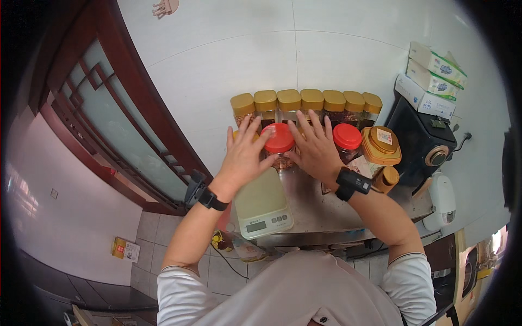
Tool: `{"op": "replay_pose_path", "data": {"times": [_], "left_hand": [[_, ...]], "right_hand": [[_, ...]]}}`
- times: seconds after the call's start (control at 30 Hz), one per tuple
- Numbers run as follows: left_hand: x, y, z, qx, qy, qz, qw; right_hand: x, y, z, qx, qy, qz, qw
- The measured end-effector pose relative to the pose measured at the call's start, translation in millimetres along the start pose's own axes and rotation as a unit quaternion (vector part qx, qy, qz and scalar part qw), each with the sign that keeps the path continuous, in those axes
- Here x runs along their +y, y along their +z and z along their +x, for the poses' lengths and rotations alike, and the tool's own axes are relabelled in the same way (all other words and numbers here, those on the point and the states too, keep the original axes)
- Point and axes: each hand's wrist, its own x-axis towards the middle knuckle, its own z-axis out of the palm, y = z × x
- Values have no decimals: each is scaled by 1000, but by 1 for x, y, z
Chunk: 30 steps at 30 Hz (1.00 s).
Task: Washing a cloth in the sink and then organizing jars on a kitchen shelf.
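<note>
Both my hands reach over the metal table with fingers spread, one on each side of a clear jar with a red lid (pixel 279 138). My left hand (pixel 244 157) partly covers a yellow lid (pixel 235 134), its thumb beside the red-lidded jar. On the other side, my right hand (pixel 318 150) has its thumb and index finger close to the same jar. Whether either hand touches it, I cannot tell. A kitchen scale (pixel 263 203) with a blank-looking display lies below my left hand. Right of my right hand stands a second red-lidded jar (pixel 347 137).
Several gold-lidded jars (pixel 288 100) line the wall. A square gold-lidded container (pixel 381 144) and a smaller brown-lidded jar (pixel 386 178) stand at right, near a black appliance (pixel 420 130) topped with tissue packs (pixel 436 75). A wood-framed glass door (pixel 122 110) is at left.
</note>
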Motion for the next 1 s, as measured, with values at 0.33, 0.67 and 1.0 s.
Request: {"op": "replay_pose_path", "data": {"times": [0.33,0.67,1.0], "left_hand": [[52,7,-32,-41,-84,6,996],[115,8,-77,-221,-121,-29,967],[104,1,-97,-260,-16,-76,962]], "right_hand": [[54,-68,-66,-43,155,-47,986],[126,-96,-128,-84,145,-40,985],[148,-101,-138,-71,123,17,990]]}}
